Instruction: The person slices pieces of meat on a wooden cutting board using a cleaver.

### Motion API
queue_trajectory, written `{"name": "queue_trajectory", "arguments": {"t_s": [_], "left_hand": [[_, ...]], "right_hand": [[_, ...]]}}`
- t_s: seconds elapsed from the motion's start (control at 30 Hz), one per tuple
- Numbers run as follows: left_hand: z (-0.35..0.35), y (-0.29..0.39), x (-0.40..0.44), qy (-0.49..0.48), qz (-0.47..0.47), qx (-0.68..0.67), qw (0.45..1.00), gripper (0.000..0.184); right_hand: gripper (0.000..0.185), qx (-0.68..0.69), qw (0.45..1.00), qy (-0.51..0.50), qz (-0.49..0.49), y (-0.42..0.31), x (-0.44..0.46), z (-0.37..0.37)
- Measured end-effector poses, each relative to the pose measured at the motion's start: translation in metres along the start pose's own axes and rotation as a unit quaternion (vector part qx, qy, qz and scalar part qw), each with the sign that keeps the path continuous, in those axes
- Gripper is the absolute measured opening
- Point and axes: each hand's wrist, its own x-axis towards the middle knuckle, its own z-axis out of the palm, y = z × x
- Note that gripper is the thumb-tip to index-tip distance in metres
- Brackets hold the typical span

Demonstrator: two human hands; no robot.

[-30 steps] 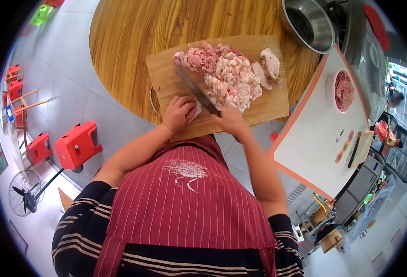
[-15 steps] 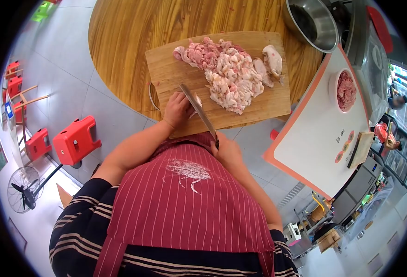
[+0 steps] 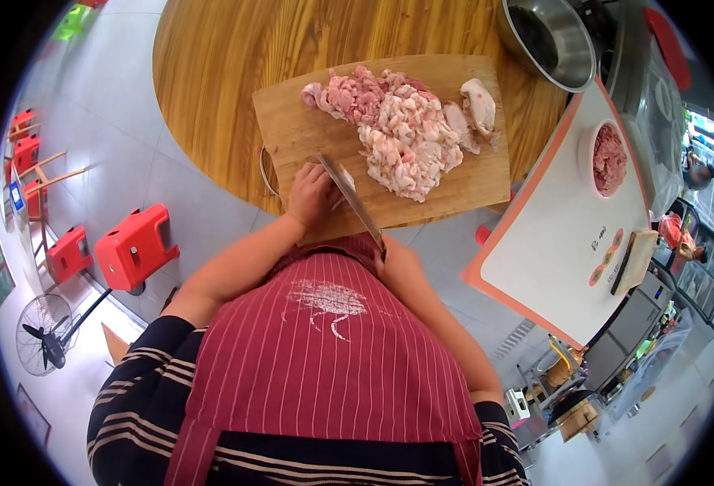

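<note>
My right hand [image 3: 395, 263] is wrapped round the handle of a kitchen knife [image 3: 355, 201], whose blade points up and to the left over the near edge of a wooden cutting board [image 3: 292, 113]. Against the blade's left side, my left hand [image 3: 311, 194] presses down with curled fingers on a piece of meat, mostly hidden by hand and blade. A pale sliver of meat [image 3: 347, 175] shows just right of the blade. Farther up the board lies a heap of chopped fatty meat [image 3: 410, 146], with pinker pieces [image 3: 349, 95] at its upper left. Two larger pale chunks [image 3: 478, 107] rest at the right.
The board lies on a round wooden table [image 3: 211, 97]. A steel basin [image 3: 564, 53] stands at the upper right. On a white table [image 3: 551, 235] to the right is a bowl of minced meat [image 3: 608, 159]. Red stools [image 3: 136, 249] and a fan [image 3: 45, 334] are at left.
The knife and my right hand have shifted very slightly down and right. My left hand stays in place on the board, and the meat heap looks the same.
</note>
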Motion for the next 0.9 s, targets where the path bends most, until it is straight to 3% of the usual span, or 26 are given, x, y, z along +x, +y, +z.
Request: {"name": "queue_trajectory", "arguments": {"t_s": [0.1, 0.3, 0.6, 0.67, 0.87, 0.9], "left_hand": [[0.002, -0.003, -0.001, -0.009, -0.001, -0.003, 1.0, 0.025], [0.003, -0.001, 0.006, 0.018, 0.019, 0.005, 1.0, 0.025], [0.004, -0.004, -0.001, -0.008, -0.006, 0.0, 1.0, 0.023], [0.005, -0.003, 0.0, -0.001, 0.0, 0.001, 1.0, 0.022], [0.012, -0.009, -0.004, 0.016, 0.012, 0.037, 0.999, 0.02], [0.01, -0.009, -0.003, 0.026, 0.027, 0.005, 0.999, 0.02]], "right_hand": [[0.023, -0.033, 0.999, -0.013, 0.033, -0.004, -0.006, -0.007], [0.022, -0.024, 0.998, 0.024, -0.049, -0.032, 0.053, -0.001], [0.021, -0.04, 0.998, -0.027, 0.044, 0.0, 0.001, -0.006], [0.02, 0.002, 0.999, 0.025, -0.019, -0.011, 0.036, 0.003], [0.02, -0.051, 0.996, 0.046, -0.056, -0.043, 0.094, -0.006], [0.023, -0.059, 0.992, 0.033, -0.103, -0.029, 0.094, -0.014]]}}
